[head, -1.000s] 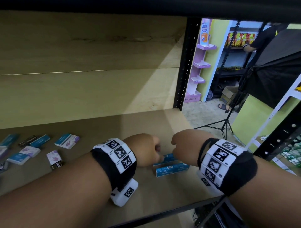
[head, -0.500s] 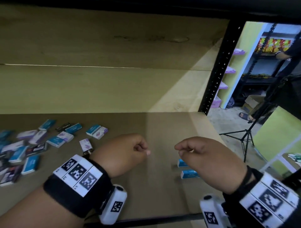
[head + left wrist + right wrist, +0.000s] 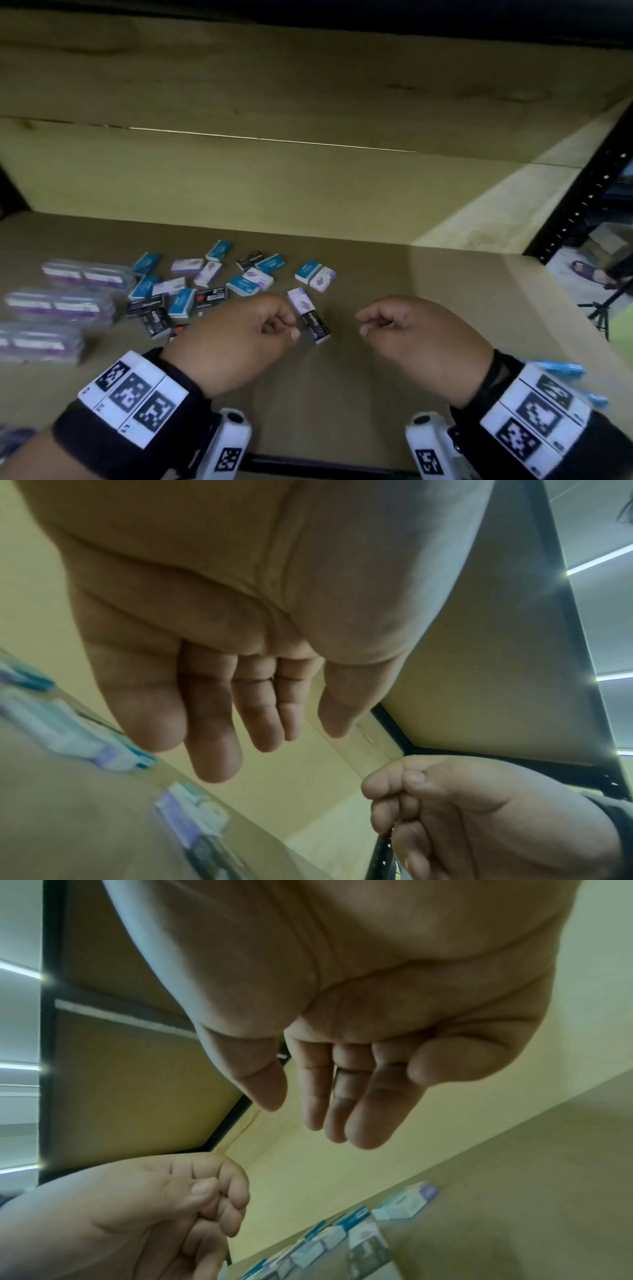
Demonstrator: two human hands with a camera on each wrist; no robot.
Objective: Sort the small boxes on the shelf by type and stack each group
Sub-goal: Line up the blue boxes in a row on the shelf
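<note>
3 clear packs (image 3: 61, 305), 2 hands empty.

Dim shelf interior, lit from the right

Light slants in at the right, leaving a pale wedge on the back panel (image 3: 479, 205); the packs at left (image 3: 61, 305) smear with motion blur, and ceiling strip lights (image 3: 599, 558) flare in the wrist views.

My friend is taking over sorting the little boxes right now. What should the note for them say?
Left hand: empty, fingers loosely curled, above the shelf.
Right hand: empty too, loosely curled.
Mixed loose boxes, blue, purple-white and black, lie scattered at the shelf's left-centre. A black box lies just past the left hand's fingertips.
Blue boxes sit near the right wrist, mostly hidden.
Done: a blue group looks started at the right.
Left: sort nearly all the loose boxes and stack each type.
</note>
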